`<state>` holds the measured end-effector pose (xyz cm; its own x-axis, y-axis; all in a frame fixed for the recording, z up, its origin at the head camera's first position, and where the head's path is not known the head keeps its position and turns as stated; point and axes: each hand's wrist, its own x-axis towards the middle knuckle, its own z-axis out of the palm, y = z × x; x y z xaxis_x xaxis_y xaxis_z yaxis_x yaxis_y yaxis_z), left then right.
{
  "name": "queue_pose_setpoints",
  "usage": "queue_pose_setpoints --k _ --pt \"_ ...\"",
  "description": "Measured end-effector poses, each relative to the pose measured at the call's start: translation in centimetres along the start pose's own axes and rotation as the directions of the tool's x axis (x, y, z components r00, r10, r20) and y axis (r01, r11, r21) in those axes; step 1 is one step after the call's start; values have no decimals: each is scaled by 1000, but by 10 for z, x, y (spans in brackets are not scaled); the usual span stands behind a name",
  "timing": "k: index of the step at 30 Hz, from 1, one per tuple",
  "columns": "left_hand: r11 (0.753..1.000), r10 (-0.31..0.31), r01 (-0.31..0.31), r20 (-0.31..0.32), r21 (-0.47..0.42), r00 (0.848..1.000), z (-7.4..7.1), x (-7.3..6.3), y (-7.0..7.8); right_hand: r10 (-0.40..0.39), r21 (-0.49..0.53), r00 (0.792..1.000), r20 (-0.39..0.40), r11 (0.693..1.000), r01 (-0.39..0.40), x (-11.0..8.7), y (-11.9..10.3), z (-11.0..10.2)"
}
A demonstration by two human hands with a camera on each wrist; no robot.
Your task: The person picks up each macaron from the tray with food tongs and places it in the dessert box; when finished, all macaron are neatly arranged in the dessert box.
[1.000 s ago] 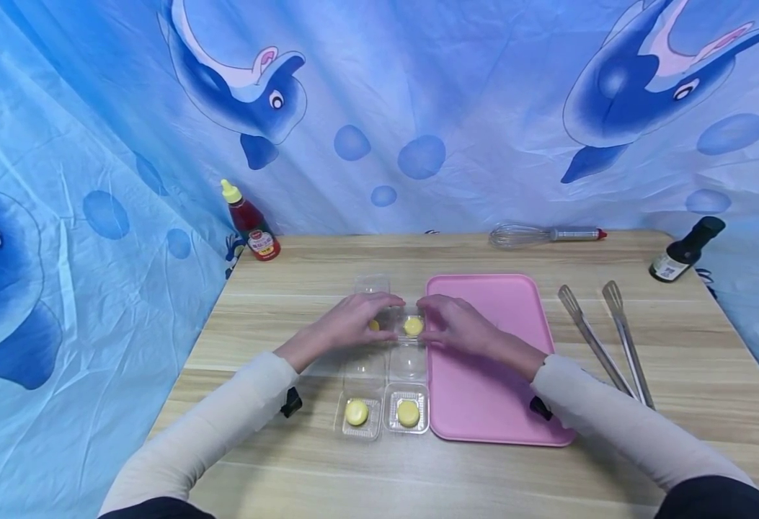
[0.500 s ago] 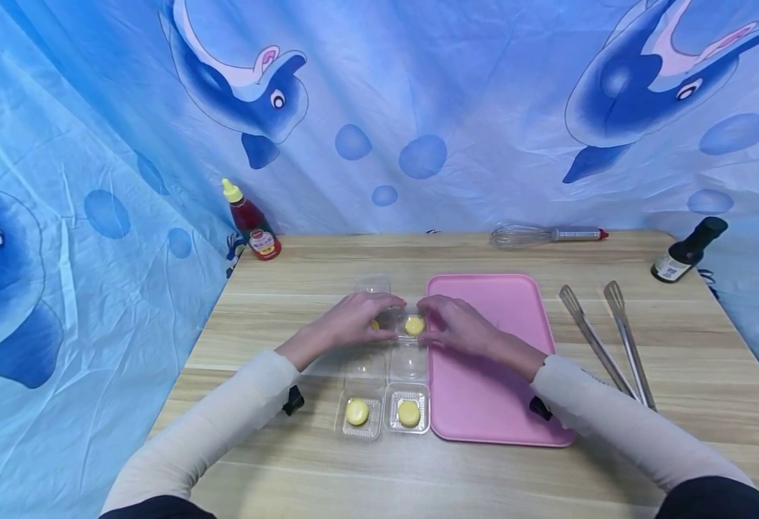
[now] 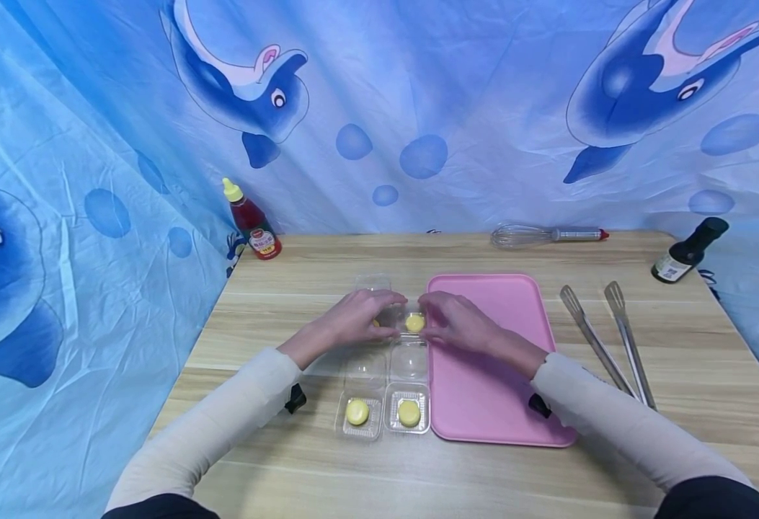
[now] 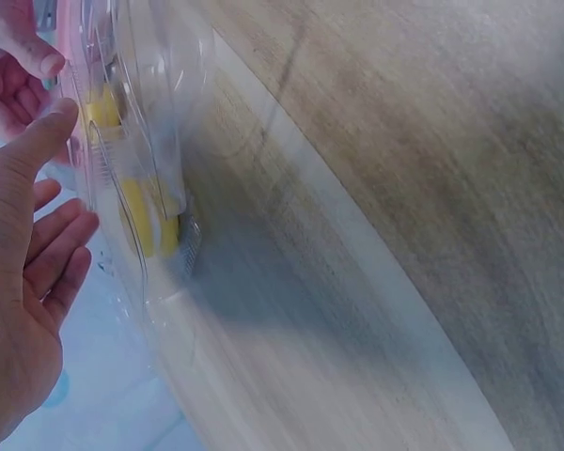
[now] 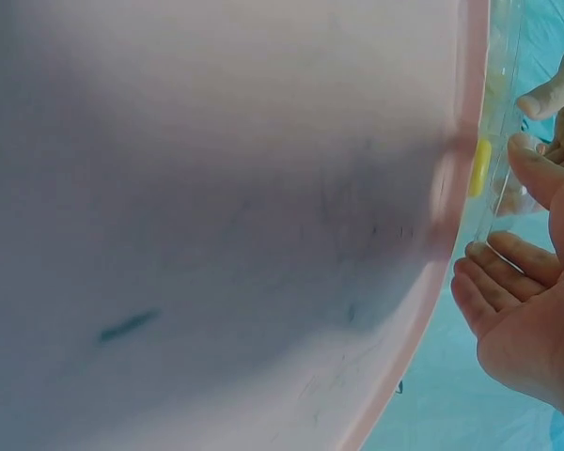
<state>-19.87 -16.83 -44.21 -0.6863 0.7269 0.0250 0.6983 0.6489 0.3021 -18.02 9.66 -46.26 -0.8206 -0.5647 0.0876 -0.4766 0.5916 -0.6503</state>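
Both hands reach to the far pair of clear plastic boxes in the head view. My left hand (image 3: 353, 317) and right hand (image 3: 460, 322) hold one clear box from its two sides, thumbs at its near edge and fingers at its far edge. Inside it lies a yellow macaron (image 3: 414, 322). Under the left hand, a second box with a macaron is mostly hidden; its raised clear lid (image 3: 373, 282) shows behind. Nearer stand two more open boxes, each with a macaron (image 3: 357, 412) in its base. The left wrist view shows the left thumb (image 4: 52, 132) at the plastic edge.
A pink tray (image 3: 502, 404) lies right of the boxes, partly under the right forearm. Metal tongs (image 3: 613, 346) rest farther right. At the back are a whisk (image 3: 535, 235), a red sauce bottle (image 3: 254, 227) on the left and a dark bottle (image 3: 684, 252) on the right.
The hands and the box between them have shifted very slightly away from the body. Everything else on the table stays where it was.
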Motion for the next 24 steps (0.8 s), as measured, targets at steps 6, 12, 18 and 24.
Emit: queue_pose_setpoints --k 6,12,18,24 --pt "1000 -3 3 5 5 1000 -1 0 2 3 -1 1000 -1 1000 -3 0 0 1" --pt "1000 -11 11 9 5 1000 0 0 2 -5 -18 1000 -11 1000 4 0 0 3" --pt "1000 -16 16 22 11 1000 -1 1 2 -1 -23 1000 -8 1000 1 2 2 4" --pt "1000 -18 17 40 25 999 -3 2 3 7 -35 1000 -2 999 -7 3 0 4"
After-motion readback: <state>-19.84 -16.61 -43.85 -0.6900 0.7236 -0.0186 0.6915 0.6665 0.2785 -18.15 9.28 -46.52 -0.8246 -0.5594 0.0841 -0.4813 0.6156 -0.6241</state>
